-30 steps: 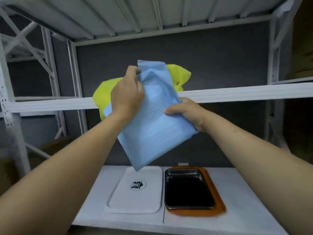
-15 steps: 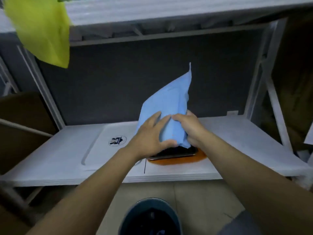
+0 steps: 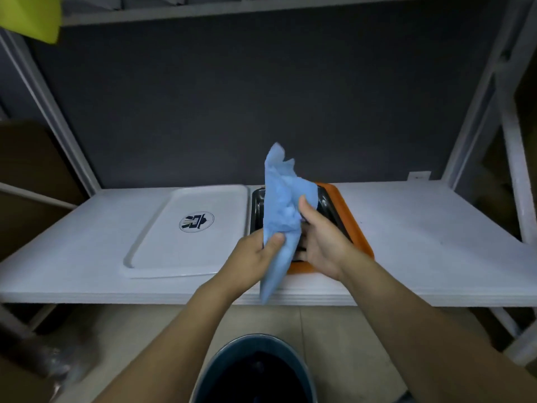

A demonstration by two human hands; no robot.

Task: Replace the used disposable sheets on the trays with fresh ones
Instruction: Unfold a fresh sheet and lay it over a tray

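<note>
A blue disposable sheet (image 3: 280, 207) stands bunched and upright between both hands, over the front of a black tray (image 3: 325, 199) that sits on an orange tray (image 3: 348, 222). My left hand (image 3: 255, 254) pinches the sheet's lower part with thumb and fingers. My right hand (image 3: 322, 242) holds the sheet's right side, thumb up against it. A white tray (image 3: 180, 251) with a dark round logo lies bare to the left on the white shelf (image 3: 436, 251).
A dark round bin (image 3: 255, 370) stands on the floor below the shelf's front edge. A yellow-green bag (image 3: 32, 16) hangs at the top left. Metal shelf posts (image 3: 470, 141) rise on both sides. Brown boxes sit at the far left.
The view dropped from the upper shelf to the lower one. The blue sheet came down over the black tray and went from a flat fold to a crumpled upright bunch.
</note>
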